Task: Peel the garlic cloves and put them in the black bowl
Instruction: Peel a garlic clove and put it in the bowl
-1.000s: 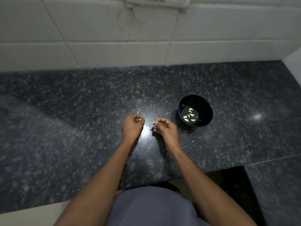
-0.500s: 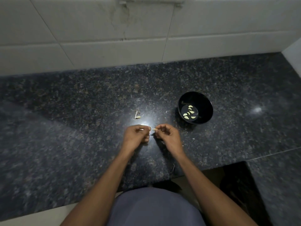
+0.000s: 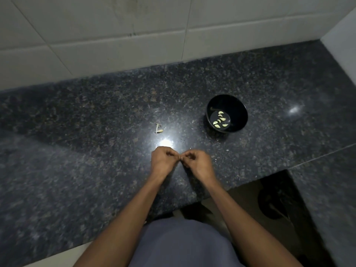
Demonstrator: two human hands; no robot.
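Head view shows the left hand (image 3: 161, 160) and the right hand (image 3: 198, 163) held close together just above the table (image 3: 96, 151), fingers of both curled inward and fingertips meeting between them; whatever they pinch is too small and hidden to make out, so a clove there cannot be confirmed; beyond the left hand, a little farther from the person, lie a few pale garlic scraps (image 3: 158, 129) on the dark speckled stone; beyond and to the right of the right hand stands the black bowl (image 3: 227, 113), well apart from both hands, with several peeled garlic cloves (image 3: 220, 120) lying in its bottom; behind everything rises a white tiled wall (image 3: 134, 35).
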